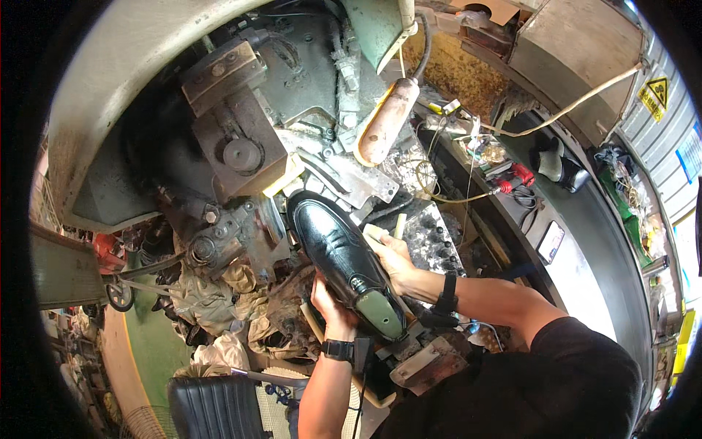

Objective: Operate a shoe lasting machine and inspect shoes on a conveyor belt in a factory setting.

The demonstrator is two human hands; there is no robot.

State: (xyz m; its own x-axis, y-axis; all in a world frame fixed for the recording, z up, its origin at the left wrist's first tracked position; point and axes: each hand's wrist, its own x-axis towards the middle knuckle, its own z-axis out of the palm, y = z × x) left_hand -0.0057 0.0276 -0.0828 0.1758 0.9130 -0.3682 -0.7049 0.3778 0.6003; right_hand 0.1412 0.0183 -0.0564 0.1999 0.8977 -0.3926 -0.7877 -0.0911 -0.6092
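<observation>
A glossy black leather shoe (333,238) on a green shoe last (378,310) lies tilted in front of me, its toe up by the machine. My left hand (333,304) cups the shoe from its left side, with the fingers partly hidden beneath. On the other side, my right hand (395,262) presses against the shoe's edge. A small pale yellow piece (375,233) shows at the right fingertips; whether it is held or worn on a finger is unclear. Just beyond the toe stands the machine's metal block (240,143).
A worn, rounded lamp-like housing (387,121) hangs above the work. To the right are a red tool (515,178), a phone (550,241) and another black shoe (563,170) along a dark belt. Crumpled cloth (208,300) and a black chair (216,406) are at lower left.
</observation>
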